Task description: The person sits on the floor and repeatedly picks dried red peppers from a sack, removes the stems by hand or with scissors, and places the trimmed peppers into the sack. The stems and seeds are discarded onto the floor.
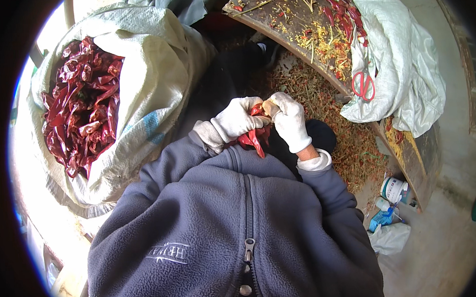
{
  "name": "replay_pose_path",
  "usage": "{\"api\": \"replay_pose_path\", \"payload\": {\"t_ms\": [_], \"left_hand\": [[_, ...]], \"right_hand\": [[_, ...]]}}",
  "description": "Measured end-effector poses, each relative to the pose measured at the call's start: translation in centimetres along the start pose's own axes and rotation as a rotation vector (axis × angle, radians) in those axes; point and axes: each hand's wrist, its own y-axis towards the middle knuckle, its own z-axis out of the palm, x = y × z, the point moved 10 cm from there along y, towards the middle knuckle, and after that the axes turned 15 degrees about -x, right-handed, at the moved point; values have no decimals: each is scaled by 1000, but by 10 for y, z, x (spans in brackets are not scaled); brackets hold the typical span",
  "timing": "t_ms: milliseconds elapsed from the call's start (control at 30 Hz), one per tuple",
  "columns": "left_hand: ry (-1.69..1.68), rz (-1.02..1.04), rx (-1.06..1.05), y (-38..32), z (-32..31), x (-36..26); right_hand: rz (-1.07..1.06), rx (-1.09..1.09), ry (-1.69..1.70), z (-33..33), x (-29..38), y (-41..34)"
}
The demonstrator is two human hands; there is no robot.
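My left hand [238, 116], in a white knit glove, is closed around several dried red chili peppers [255, 141]. Their shiny, wrinkled ends hang below the fingers, in front of my chest. My right hand [290, 120], gloved too, meets it at the top of the bunch. Its thumb and finger pinch the end of one pepper [257, 109]; the fingertips look yellowish, and what lies between them is mostly hidden. To the left, a large white woven sack [151, 72] stands with its mouth open, full of dried red chili peppers [86, 103].
A board [284, 21] at upper right carries yellow seeds and pepper scraps. Over it lies a white woven sack [393, 62] with red-handled scissors [363, 86]. Stems and debris [341, 144] cover the floor below. A white tub [394, 189] and a blue packet [381, 218] lie at lower right.
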Motion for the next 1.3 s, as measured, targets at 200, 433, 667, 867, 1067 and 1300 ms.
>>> {"api": "replay_pose_path", "payload": {"t_ms": [200, 433, 667, 867, 1067, 1300], "left_hand": [[74, 15, 41, 1, 2, 6], [-125, -112, -29, 8, -3, 21], [-101, -101, -118, 13, -12, 21], [-185, -111, -170, 18, -20, 26], [-214, -71, -232, 20, -26, 21], [-272, -84, -180, 15, -23, 16]], "right_hand": [[640, 84, 412, 16, -55, -23], [799, -58, 779, 17, -77, -26], [317, -284, -72, -102, -107, 19], [245, -420, -986, -241, -141, 102], [448, -120, -1232, -259, -228, 134], [559, -303, -1106, -272, -219, 124]]}}
